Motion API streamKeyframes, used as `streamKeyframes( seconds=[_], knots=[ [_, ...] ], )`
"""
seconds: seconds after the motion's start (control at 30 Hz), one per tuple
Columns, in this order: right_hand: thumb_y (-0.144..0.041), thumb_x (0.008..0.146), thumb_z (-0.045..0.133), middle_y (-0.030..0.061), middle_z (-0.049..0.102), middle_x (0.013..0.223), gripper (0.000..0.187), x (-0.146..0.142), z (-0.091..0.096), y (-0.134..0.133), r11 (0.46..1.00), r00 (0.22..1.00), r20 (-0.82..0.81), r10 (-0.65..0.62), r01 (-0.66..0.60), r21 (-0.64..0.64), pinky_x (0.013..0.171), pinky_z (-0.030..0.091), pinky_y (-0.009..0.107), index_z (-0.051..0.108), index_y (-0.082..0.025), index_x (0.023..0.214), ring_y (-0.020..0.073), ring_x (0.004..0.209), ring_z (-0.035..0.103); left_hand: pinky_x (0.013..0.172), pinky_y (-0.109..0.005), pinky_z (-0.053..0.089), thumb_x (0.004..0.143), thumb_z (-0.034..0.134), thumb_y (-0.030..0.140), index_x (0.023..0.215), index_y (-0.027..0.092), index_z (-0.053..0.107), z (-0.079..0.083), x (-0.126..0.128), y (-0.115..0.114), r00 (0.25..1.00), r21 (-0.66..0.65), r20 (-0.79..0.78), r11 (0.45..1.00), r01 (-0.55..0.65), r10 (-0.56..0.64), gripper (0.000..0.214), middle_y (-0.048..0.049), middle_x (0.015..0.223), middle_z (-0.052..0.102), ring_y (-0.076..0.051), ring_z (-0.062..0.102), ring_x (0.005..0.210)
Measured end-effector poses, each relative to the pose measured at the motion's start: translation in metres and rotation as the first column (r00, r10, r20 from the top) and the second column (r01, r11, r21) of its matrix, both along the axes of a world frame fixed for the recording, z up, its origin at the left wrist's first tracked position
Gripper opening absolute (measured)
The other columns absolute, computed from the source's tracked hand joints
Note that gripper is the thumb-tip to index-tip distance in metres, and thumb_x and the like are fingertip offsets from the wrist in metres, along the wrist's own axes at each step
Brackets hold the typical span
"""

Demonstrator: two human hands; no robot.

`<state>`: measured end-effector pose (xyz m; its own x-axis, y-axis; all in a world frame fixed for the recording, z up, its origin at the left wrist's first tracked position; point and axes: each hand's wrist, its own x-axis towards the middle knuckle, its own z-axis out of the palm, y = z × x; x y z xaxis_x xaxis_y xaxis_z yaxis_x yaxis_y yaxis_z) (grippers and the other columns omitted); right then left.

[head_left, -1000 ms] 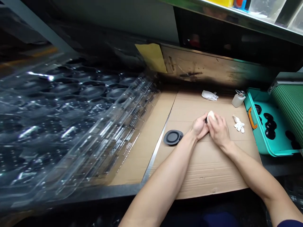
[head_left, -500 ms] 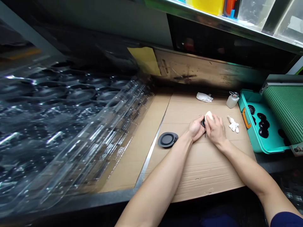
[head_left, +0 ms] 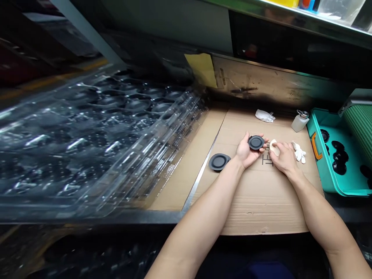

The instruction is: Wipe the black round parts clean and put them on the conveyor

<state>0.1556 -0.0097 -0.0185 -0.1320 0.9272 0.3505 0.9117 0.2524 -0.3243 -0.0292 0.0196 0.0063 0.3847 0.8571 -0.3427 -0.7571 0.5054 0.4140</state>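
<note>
On the palm of my left hand rests a round black disc-shaped part, its ringed face up and the fingers curled round its edge. To the right of it, my right hand pinches a small white pad close above the cardboard. The pad and the disc are apart. More black round parts lie overlapping on the cardboard, left of my left forearm. Just beyond my right hand is a crumpled white piece, perhaps finger cots.
Clear plastic trays with dark round pieces are stacked at the left. A white pump bottle and white cloth stand at the back. At right, a teal bin holds several black parts beside a green conveyor belt.
My hands have parted. The right hand has drawn the white pad off the black disc and moved right, while the left palm has opened upward, showing the disc. The view has swung left.
</note>
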Motion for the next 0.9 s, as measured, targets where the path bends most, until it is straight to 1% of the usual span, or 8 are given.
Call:
streamKeyframes(
  seconds=[0.13, 0.3, 0.47, 0.53, 0.6, 0.7, 0.8, 0.9],
  knots=[
    [-0.042, 0.094, 0.064, 0.01, 0.071, 0.117, 0.032, 0.0, 0.006, -0.002, 1.0, 0.999, 0.049, -0.019, 0.02, -0.018, 0.102, 0.043, 0.045, 0.074, -0.023, 0.118, 0.0316, 0.107, 0.057, 0.05, -0.025, 0.045, 0.108, 0.022, 0.048, 0.104, 0.009, 0.066, 0.001, -0.001, 0.001, 1.0, -0.004, -0.001, 1.0, -0.009, 0.009, 0.059, -0.0195, 0.091, 0.07, -0.018, 0.061, 0.064],
    [-0.038, 0.093, 0.064, 0.0108, 0.071, 0.114, 0.032, 0.001, 0.007, -0.002, 0.998, 0.999, 0.039, -0.007, 0.009, -0.062, 0.1, 0.045, 0.043, 0.073, -0.022, 0.119, 0.0305, 0.107, 0.059, 0.051, -0.025, 0.045, 0.105, 0.029, 0.036, 0.108, 0.01, 0.065, 0.002, 0.001, 0.001, 0.999, 0.016, -0.037, 1.0, -0.01, 0.011, 0.045, -0.0191, 0.091, 0.07, -0.019, 0.061, 0.063],
    [-0.044, 0.095, 0.062, 0.01, 0.07, 0.118, 0.031, 0.0, 0.02, -0.008, 0.995, 0.995, 0.06, 0.074, -0.07, -0.076, 0.102, 0.044, 0.045, 0.073, -0.024, 0.116, 0.03, 0.11, 0.058, 0.053, -0.024, 0.047, 0.108, 0.03, 0.042, 0.11, 0.015, 0.062, 0.002, 0.003, 0.0, 0.999, 0.029, -0.042, 1.0, -0.001, 0.002, 0.042, -0.0177, 0.094, 0.071, -0.02, 0.064, 0.067],
    [-0.048, 0.096, 0.059, 0.0139, 0.064, 0.134, 0.035, 0.004, 0.029, -0.011, 0.999, 0.993, 0.109, -0.051, 0.049, 0.024, 0.104, 0.041, 0.053, 0.073, -0.023, 0.118, 0.0356, 0.121, 0.052, 0.052, -0.024, 0.047, 0.108, 0.028, 0.044, 0.109, 0.014, 0.062, 0.003, 0.003, 0.0, 0.999, 0.007, -0.031, 1.0, -0.01, 0.01, 0.045, -0.0184, 0.094, 0.071, -0.019, 0.064, 0.067],
    [-0.046, 0.096, 0.058, 0.0187, 0.055, 0.146, 0.039, 0.015, 0.038, -0.011, 0.964, 0.958, 0.141, -0.25, 0.232, 0.133, 0.103, 0.039, 0.06, 0.07, -0.021, 0.124, 0.0423, 0.131, 0.045, 0.05, -0.022, 0.046, 0.109, 0.025, 0.045, 0.107, 0.013, 0.061, 0.004, 0.003, 0.0, 1.0, -0.035, -0.023, 0.999, -0.021, 0.02, 0.049, -0.0195, 0.093, 0.07, -0.019, 0.064, 0.067],
    [-0.033, 0.094, 0.057, 0.0234, 0.064, 0.13, 0.035, 0.035, 0.045, -0.006, 0.916, 0.898, 0.182, -0.401, 0.398, 0.051, 0.095, 0.044, 0.057, 0.07, -0.017, 0.122, 0.0423, 0.121, 0.054, 0.047, -0.022, 0.046, 0.109, 0.021, 0.045, 0.106, 0.011, 0.061, 0.007, 0.004, 0.0, 0.999, -0.076, -0.022, 0.997, -0.025, 0.024, 0.053, -0.0203, 0.093, 0.07, -0.018, 0.064, 0.066],
    [-0.027, 0.094, 0.055, 0.0182, 0.072, 0.106, 0.026, 0.045, 0.046, 0.001, 0.942, 0.945, 0.103, -0.311, 0.321, -0.096, 0.088, 0.049, 0.046, 0.073, -0.017, 0.11, 0.0333, 0.1, 0.064, 0.046, -0.022, 0.045, 0.109, 0.019, 0.049, 0.106, 0.011, 0.062, 0.007, 0.004, 0.001, 0.999, -0.053, -0.048, 0.998, -0.02, 0.017, 0.056, -0.0196, 0.091, 0.071, -0.018, 0.063, 0.063],
    [-0.032, 0.098, 0.053, 0.0115, 0.074, 0.103, 0.026, 0.03, 0.045, 0.0, 0.998, 0.988, -0.137, -0.067, 0.069, 0.011, 0.086, 0.05, 0.037, 0.072, -0.019, 0.11, 0.026, 0.094, 0.067, 0.045, -0.022, 0.042, 0.108, 0.02, 0.055, 0.102, 0.012, 0.063, 0.003, 0.008, 0.001, 0.993, 0.005, -0.117, 1.0, -0.01, 0.01, 0.061, -0.0184, 0.086, 0.071, -0.018, 0.063, 0.06]
  ],
)
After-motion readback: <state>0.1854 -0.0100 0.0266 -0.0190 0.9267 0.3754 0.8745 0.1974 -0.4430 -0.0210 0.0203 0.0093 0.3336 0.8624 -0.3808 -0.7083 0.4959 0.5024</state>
